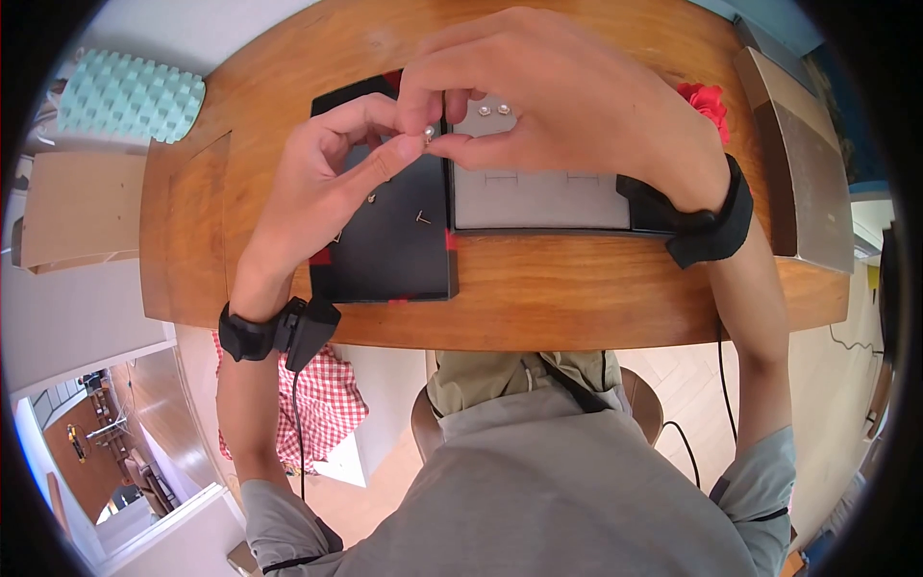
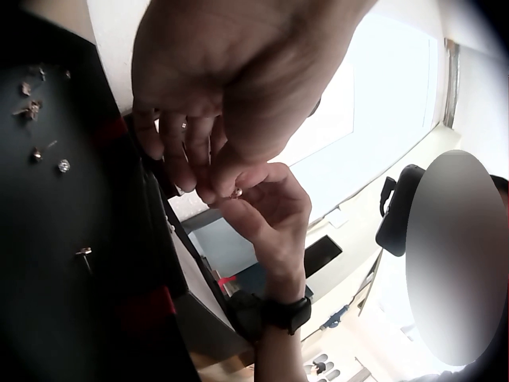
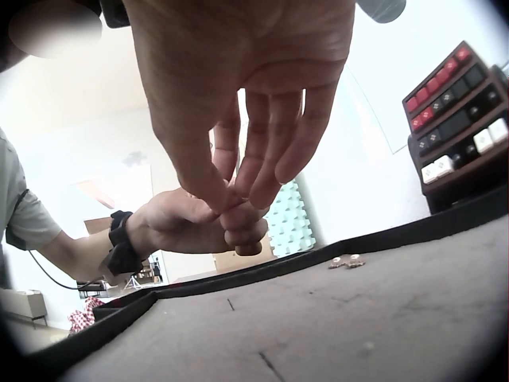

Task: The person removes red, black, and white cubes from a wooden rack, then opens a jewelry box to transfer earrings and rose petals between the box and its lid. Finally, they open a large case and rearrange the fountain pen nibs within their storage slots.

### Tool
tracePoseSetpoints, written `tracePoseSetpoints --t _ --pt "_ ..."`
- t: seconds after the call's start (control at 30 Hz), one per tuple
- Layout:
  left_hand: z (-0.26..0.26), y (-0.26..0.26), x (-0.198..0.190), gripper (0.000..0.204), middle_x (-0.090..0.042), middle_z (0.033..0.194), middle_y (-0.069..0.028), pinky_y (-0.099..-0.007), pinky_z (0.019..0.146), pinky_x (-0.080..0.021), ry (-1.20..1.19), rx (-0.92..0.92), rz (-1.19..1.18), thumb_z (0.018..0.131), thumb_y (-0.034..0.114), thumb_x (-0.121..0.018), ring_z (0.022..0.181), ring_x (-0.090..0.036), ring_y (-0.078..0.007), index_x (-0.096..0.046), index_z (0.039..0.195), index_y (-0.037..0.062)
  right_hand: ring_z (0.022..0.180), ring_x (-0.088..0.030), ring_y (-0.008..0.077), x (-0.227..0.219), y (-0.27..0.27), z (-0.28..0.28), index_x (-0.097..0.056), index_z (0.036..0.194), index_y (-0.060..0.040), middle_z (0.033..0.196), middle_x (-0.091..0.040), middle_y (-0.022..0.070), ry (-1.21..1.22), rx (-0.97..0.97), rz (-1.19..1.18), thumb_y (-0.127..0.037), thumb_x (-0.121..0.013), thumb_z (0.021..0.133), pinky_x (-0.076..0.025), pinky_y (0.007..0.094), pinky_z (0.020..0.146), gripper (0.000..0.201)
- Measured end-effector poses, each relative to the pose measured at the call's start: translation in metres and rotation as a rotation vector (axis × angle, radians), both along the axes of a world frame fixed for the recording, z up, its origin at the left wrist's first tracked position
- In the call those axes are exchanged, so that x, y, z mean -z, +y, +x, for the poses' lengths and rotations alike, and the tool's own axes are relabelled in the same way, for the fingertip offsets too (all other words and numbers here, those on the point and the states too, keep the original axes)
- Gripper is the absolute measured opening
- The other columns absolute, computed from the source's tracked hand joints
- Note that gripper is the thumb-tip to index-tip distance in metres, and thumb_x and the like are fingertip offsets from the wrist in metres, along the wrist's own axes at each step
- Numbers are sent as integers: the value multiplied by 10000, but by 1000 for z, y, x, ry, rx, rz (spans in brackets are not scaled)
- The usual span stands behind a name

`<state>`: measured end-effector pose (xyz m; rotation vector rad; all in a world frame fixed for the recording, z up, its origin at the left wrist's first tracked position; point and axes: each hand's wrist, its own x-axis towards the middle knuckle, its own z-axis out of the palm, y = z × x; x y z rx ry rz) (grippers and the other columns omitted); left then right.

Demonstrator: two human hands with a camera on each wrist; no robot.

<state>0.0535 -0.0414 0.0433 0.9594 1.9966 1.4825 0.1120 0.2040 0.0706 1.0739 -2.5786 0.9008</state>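
Over a wooden table [image 1: 567, 288], I see the left hand [image 1: 322, 188] and right hand [image 1: 567, 106] pinch one earring [image 1: 429, 131] (grip nearly closed).

I seem to be in a home: my wooden desk [image 1: 567, 288] stands over a pale herringbone floor [image 1: 687, 385], with a red-checked cloth [image 1: 322, 399] below its edge and what look like slippers [image 2: 321, 368] beyond; the tiered rack [image 3: 471, 172] could suit a shop.
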Motion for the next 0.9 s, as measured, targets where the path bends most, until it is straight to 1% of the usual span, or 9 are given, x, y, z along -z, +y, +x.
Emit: tracePoseSetpoints --t 0.1,0.17,0.3,0.4,0.47,0.5,0.57,0.67,0.9 --pt "0 -1 -2 177 -680 1041 6 -251 889 -471 20 5 0 1015 153 -688 967 -602 -80 -698 1112 5 807 -675 323 1 1 0 -706 985 -78 860 -702 107 -8 -14 -85 -139 -714 902 -521 398 689 103" --pt "0 -3 -4 185 -678 1050 6 -250 885 -468 3 -8 -36 1014 158 -692 967 -599 -80 -697 1113 1 793 -682 313 5 1 -2 -723 949 -66 836 -713 101 -63 -155 -314 -121 -714 905 -519 391 681 71" --pt "1 -3 -2 196 -683 1055 1 -259 890 -465 -22 -15 -34 1002 153 -704 966 -598 -86 -694 1122 -2 780 -687 307 -5 -2 1 -732 959 -60 835 -719 100 -139 -94 -208 -111 -710 911 -518 384 678 74" --pt "0 -6 -6 176 -694 1047 -7 -283 916 -458 173 -2 -45 983 138 -716 965 -604 -108 -703 1110 18 779 -687 308 -12 1 2 -721 973 -51 840 -719 106 -46 -116 -128 -106 -698 916 -515 384 675 83" --pt "0 -20 -16 181 -685 1033 -30 -325 944 -459 465 -30 -284 904 98 -774 991 -623 -184 -716 1072 59 787 -676 327 -1 -1 -4 -700 973 -36 831 -707 117 -183 -70 -221 -98 -685 919 -512 394 677 84" --pt "-1 -29 -18 181 -685 1033 -30 -325 944 -459 464 -27 -286 904 98 -774 991 -623 -184 -716 1072 59 787 -676 327 -2 0 -4 -700 973 -36 831 -707 117 -185 -68 -224 -98 -685 919 -512 394 677 84" --pt "-4 -50 -21 213 -647 1095 -55 -364 998 -440 774 70 -500 804 57 -822 1107 -594 -262 -726 993 80 801 -672 349 -8 5 -2 -676 970 -23 835 -701 133 -65 -77 -137 -87 -675 921 -518 398 692 82" --pt "0 -67 -29 217 -601 1181 -71 -389 1042 -415 924 144 -776 740 30 -836 1226 -518 -304 -728 923 77 822 -681 358 -2 2 -2 -664 965 -18 850 -705 145 14 -13 -120 -80 -673 922 -527 394 714 76" --pt "13 -56 -27 185 -563 1192 -66 -408 1074 -383 946 150 -905 705 27 -844 1255 -469 -291 -732 842 82 848 -701 342 -4 13 -9 -666 983 -14 890 -724 144 -9 -42 -190 -71 -686 931 -535 385 721 80"
